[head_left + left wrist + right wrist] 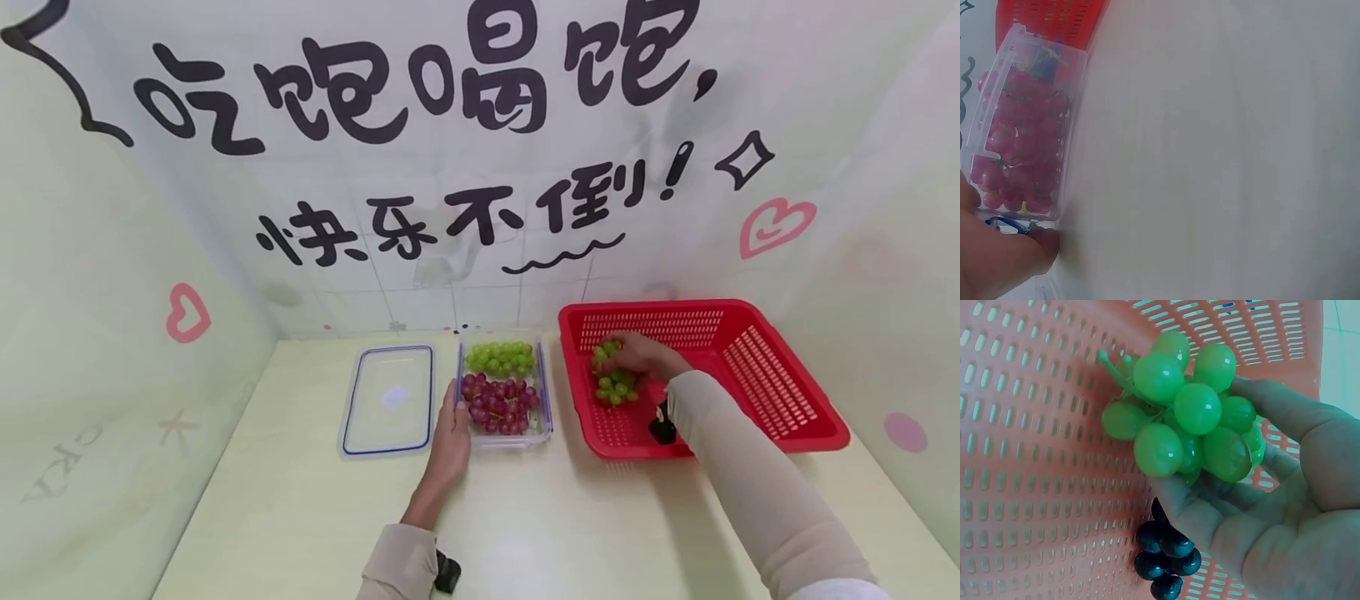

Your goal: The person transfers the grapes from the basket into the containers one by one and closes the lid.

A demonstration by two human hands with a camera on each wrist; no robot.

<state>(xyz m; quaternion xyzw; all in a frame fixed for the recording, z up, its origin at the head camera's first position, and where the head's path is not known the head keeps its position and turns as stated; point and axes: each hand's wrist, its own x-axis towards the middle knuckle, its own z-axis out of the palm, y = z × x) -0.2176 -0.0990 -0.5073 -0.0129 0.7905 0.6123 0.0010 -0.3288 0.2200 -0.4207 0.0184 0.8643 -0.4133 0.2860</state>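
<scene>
In the head view, my left hand (450, 446) rests along the left side of a clear container (543, 437) holding green grapes (501, 358) above red grapes (498, 404). The left wrist view shows a thumb (1038, 247) beside the container's end, with red grapes (1022, 144) behind its clear wall. My right hand (641, 356) is inside the red basket (780, 375), at green grapes (617, 388). Up close in the right wrist view, the fingers and thumb of the right hand (1247, 434) curl round a green bunch (1179, 406). Dark grapes (1166, 550) lie below that bunch.
A clear lid (390, 400) with a blue seal lies flat on the table (300, 517), left of the container. Behind the table hangs a pale printed sheet (465, 283), with more sheeting on both sides. The basket stands near the table's right edge.
</scene>
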